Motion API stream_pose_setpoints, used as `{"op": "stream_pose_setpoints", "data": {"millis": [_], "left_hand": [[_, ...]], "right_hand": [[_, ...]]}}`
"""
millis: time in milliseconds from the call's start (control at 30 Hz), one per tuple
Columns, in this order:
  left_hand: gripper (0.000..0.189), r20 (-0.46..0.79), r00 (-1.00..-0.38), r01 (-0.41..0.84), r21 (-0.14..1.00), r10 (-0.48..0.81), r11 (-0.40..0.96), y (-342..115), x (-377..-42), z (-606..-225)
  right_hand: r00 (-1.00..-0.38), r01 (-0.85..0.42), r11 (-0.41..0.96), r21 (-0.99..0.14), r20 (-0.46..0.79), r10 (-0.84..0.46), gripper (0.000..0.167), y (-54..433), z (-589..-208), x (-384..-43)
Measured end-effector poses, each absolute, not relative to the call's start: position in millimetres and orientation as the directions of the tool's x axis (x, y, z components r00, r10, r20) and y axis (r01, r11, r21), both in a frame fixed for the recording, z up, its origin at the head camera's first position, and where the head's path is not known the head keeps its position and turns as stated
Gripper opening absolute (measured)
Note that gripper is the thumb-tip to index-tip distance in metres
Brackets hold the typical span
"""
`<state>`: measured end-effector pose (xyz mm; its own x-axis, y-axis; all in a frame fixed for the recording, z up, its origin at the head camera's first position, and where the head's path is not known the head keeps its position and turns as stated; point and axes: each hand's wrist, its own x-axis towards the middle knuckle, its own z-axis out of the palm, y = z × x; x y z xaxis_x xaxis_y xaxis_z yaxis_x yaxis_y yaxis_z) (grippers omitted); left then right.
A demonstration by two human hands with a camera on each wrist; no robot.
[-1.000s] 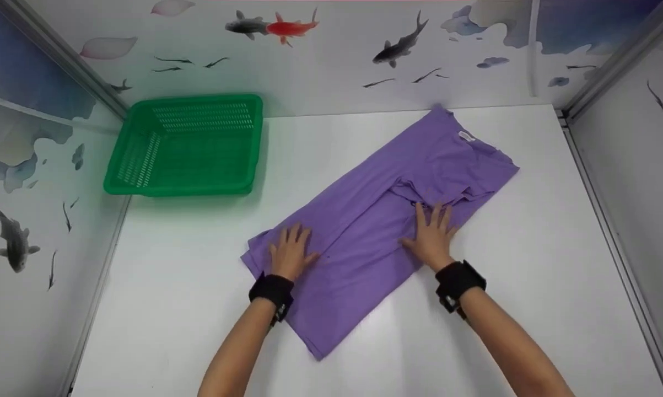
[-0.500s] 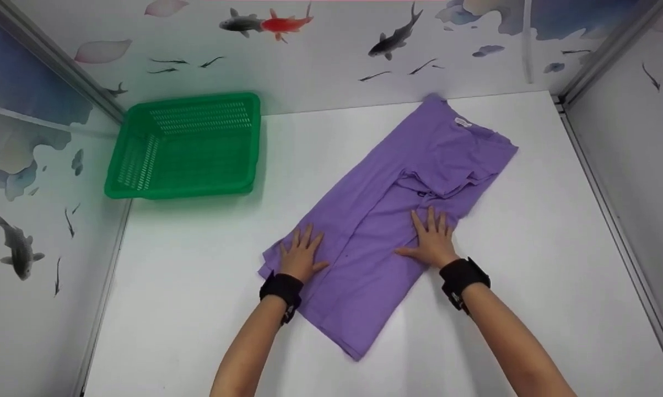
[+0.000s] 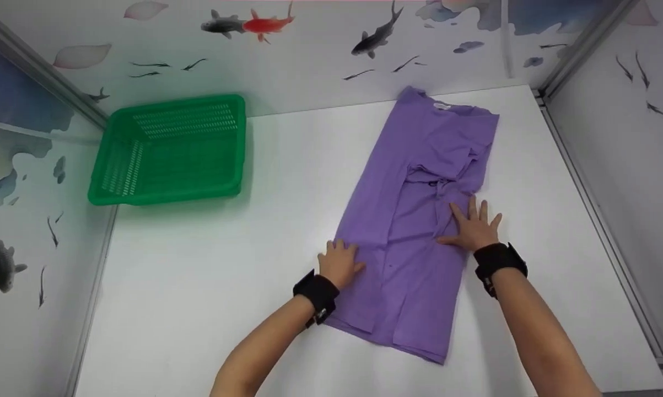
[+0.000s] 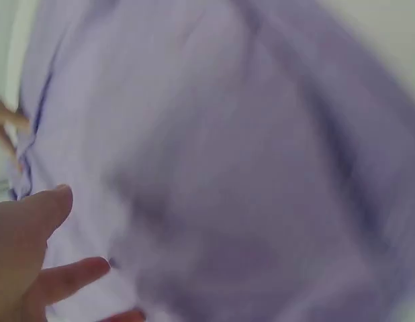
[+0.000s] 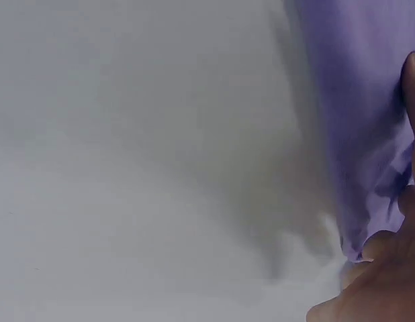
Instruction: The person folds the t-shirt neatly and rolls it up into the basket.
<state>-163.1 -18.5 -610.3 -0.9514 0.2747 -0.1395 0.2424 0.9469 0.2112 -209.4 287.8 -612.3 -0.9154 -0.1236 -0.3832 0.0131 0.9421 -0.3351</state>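
Observation:
A purple shirt (image 3: 364, 187) lies folded lengthwise on the white tabletop, its collar with a pale label at the far end and its hem toward me. My left hand (image 3: 339, 264) rests on the shirt's left side near the hem. On the right edge, about halfway along, my right hand (image 3: 474, 230) touches the cloth with its fingers spread. In the left wrist view the shirt (image 4: 221, 134) is blurred and the left hand (image 4: 33, 248) shows in part. The right wrist view has the right hand (image 5: 389, 275) at the shirt's edge (image 5: 342, 121).
A green perforated plastic basket (image 3: 188, 160) stands at the back left of the white table (image 3: 210, 286). Walls printed with fish enclose the table at the back and both sides. Black bands are strapped round both wrists.
The shirt has turned anticlockwise, its hem end swinging to the right, so it lies nearly straight away from me. Both hands have moved right with it. The head view has shifted slightly.

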Motion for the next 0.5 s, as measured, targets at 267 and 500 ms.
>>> {"op": "stream_pose_setpoints", "data": {"millis": [267, 500], "left_hand": [[0.057, -0.166, -0.897, 0.39, 0.139, 0.41, 0.91, 3.4, -273.7, -601.4], [0.071, -0.258, -0.889, 0.372, 0.077, 0.379, 0.925, 43.1, -319.4, -604.6]], "right_hand": [[-0.954, -0.002, 0.873, -0.488, -0.262, -0.148, 0.097, 268.4, -620.7, -157.6], [-0.95, -0.024, 0.856, -0.516, -0.254, -0.18, 0.107, 251.5, -629.2, -137.9]]}}
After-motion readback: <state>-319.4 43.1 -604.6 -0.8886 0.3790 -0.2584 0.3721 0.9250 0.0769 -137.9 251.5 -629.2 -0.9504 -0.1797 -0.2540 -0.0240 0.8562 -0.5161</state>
